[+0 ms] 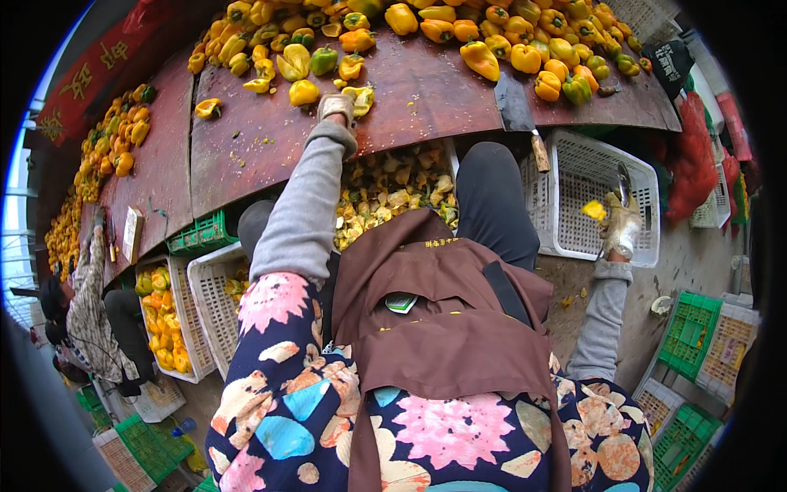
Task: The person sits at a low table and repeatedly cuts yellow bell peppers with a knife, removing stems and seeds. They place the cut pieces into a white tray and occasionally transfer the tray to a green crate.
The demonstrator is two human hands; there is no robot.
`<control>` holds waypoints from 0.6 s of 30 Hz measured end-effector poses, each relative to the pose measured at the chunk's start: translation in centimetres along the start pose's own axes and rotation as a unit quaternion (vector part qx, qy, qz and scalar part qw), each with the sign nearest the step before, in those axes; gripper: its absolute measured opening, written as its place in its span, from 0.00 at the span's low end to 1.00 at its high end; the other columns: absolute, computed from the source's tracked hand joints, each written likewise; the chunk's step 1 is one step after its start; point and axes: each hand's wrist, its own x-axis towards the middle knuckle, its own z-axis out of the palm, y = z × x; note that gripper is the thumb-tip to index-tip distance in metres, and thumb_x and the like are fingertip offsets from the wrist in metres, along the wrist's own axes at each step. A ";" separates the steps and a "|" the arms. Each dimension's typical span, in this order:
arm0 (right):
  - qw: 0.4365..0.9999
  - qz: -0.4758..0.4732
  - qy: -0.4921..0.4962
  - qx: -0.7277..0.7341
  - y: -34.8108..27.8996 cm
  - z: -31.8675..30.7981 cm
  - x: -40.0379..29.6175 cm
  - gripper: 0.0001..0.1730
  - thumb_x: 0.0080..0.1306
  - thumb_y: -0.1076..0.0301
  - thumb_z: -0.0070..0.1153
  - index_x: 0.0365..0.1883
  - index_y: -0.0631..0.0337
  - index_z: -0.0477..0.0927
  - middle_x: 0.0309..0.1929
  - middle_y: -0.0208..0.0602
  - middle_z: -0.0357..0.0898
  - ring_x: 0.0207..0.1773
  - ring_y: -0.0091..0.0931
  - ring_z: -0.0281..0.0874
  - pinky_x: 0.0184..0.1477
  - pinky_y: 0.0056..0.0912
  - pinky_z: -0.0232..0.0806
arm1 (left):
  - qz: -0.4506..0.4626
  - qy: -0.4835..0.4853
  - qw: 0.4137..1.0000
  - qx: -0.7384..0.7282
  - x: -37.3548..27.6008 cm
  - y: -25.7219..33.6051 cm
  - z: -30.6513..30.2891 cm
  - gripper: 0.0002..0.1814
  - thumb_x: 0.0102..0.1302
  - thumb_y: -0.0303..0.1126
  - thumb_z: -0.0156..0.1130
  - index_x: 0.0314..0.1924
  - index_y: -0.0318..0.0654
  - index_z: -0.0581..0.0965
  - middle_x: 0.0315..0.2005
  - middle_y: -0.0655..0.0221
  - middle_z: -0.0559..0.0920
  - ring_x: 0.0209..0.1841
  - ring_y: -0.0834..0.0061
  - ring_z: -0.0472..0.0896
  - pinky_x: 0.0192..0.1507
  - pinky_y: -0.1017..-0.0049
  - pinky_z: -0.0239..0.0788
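My gloved left hand (338,107) is on the red table (424,111), at a cut yellow pepper piece (363,99); its fingers are partly hidden, so its hold is unclear. My gloved right hand (621,226) is over a white plastic crate (602,154) at my right, closed around a small metal-bladed tool (624,181). A yellow pepper piece (594,211) is just left of that hand, touching or falling, I cannot tell which. Whole yellow and orange bell peppers (525,58) are heaped at the table's far side. A cleaver (515,101) lies with its wooden handle over the near edge.
Pepper scraps (396,197) fill a container between my knees. At left stand a crate of peppers (163,320), another white crate (212,289) and a co-worker (98,320) at the table. Stacked green and white crates (692,332) stand at right, below red mesh sacks (692,160).
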 end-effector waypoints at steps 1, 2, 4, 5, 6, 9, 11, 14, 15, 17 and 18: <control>0.998 0.059 -0.026 0.014 -4.0 1.0 -2.3 0.17 0.62 0.65 0.62 0.48 0.61 0.81 0.21 0.34 0.78 0.14 0.21 0.69 0.15 0.27 0.60 | 0.016 0.021 0.993 0.114 2.1 -1.2 0.0 0.23 0.63 0.50 0.62 0.46 0.37 0.82 0.35 0.61 0.84 0.32 0.66 0.82 0.32 0.63 0.73; 0.997 0.031 -0.069 0.022 -5.0 2.3 -2.3 0.17 0.61 0.64 0.63 0.48 0.61 0.81 0.18 0.28 0.73 0.12 0.19 0.64 0.13 0.26 0.58 | 0.031 0.041 0.974 0.220 4.2 -1.9 0.1 0.26 0.61 0.55 0.62 0.44 0.39 0.84 0.38 0.60 0.86 0.37 0.63 0.84 0.37 0.61 0.75; 0.989 -0.042 -0.093 0.105 -4.9 7.0 -2.1 0.18 0.61 0.63 0.64 0.48 0.58 0.80 0.16 0.25 0.70 0.11 0.17 0.63 0.13 0.22 0.55 | 0.096 -0.004 0.940 0.327 3.6 0.6 3.0 0.29 0.61 0.60 0.58 0.44 0.41 0.84 0.43 0.58 0.85 0.47 0.62 0.84 0.46 0.63 0.73; 0.952 0.113 -0.232 0.164 -9.9 8.8 -3.4 0.17 0.62 0.63 0.63 0.48 0.57 0.80 0.16 0.24 0.69 0.13 0.16 0.62 0.13 0.22 0.55 | 0.110 -0.048 0.930 0.348 3.1 0.3 2.6 0.30 0.61 0.62 0.56 0.45 0.42 0.84 0.46 0.58 0.85 0.51 0.62 0.82 0.50 0.64 0.72; 0.942 0.087 -0.272 0.174 -12.0 11.6 -4.2 0.17 0.63 0.64 0.62 0.50 0.56 0.80 0.17 0.23 0.68 0.13 0.15 0.61 0.13 0.23 0.54 | 0.148 -0.027 0.930 0.336 2.9 -0.2 2.3 0.28 0.62 0.60 0.59 0.43 0.42 0.85 0.41 0.60 0.86 0.45 0.64 0.84 0.45 0.65 0.74; 0.913 0.011 -0.394 0.105 -15.6 22.6 -4.5 0.31 0.64 0.64 0.65 0.66 0.49 0.72 0.23 0.30 0.76 0.18 0.20 0.66 0.16 0.24 0.60 | 0.080 -0.014 0.992 0.094 -0.7 0.4 1.5 0.22 0.57 0.54 0.69 0.38 0.43 0.86 0.36 0.61 0.87 0.41 0.65 0.84 0.45 0.68 0.74; 0.919 -0.048 -0.369 0.130 -13.7 31.2 -3.5 0.27 0.63 0.61 0.66 0.60 0.54 0.76 0.27 0.38 0.79 0.25 0.27 0.75 0.26 0.31 0.68 | 0.131 -0.017 0.991 0.039 -5.6 4.1 2.1 0.18 0.59 0.48 0.71 0.36 0.39 0.85 0.26 0.62 0.86 0.27 0.70 0.83 0.35 0.70 0.75; 0.898 -0.021 -0.436 0.063 -16.3 35.8 -9.1 0.25 0.63 0.61 0.65 0.58 0.52 0.77 0.36 0.50 0.83 0.36 0.34 0.83 0.36 0.33 0.75 | 0.131 0.021 0.991 0.019 -6.4 -0.5 -0.4 0.18 0.59 0.44 0.71 0.42 0.39 0.84 0.26 0.63 0.86 0.24 0.72 0.82 0.33 0.71 0.74; 0.917 -0.291 -0.269 -0.046 -15.3 38.4 -9.6 0.24 0.61 0.62 0.66 0.56 0.51 0.78 0.36 0.47 0.84 0.36 0.37 0.84 0.37 0.36 0.76 | 0.194 0.103 0.975 0.016 -3.8 -4.0 0.0 0.16 0.63 0.34 0.66 0.49 0.35 0.82 0.25 0.70 0.83 0.20 0.78 0.77 0.25 0.76 0.70; 0.874 -0.047 -0.429 0.223 -10.6 42.3 -4.4 0.22 0.58 0.60 0.68 0.52 0.51 0.82 0.34 0.43 0.85 0.38 0.38 0.84 0.39 0.38 0.76 | 0.108 0.000 0.978 -0.178 -6.9 -0.9 4.3 0.23 0.65 0.28 0.61 0.60 0.35 0.75 0.27 0.66 0.82 0.22 0.76 0.78 0.26 0.76 0.72; 0.912 -0.191 -0.360 -0.036 -13.4 41.5 -7.9 0.19 0.56 0.58 0.69 0.44 0.55 0.85 0.32 0.40 0.86 0.36 0.37 0.85 0.37 0.37 0.76 | 0.080 0.016 0.979 -0.189 -5.8 -6.5 1.9 0.28 0.64 0.26 0.59 0.65 0.35 0.69 0.29 0.62 0.82 0.26 0.73 0.80 0.28 0.75 0.74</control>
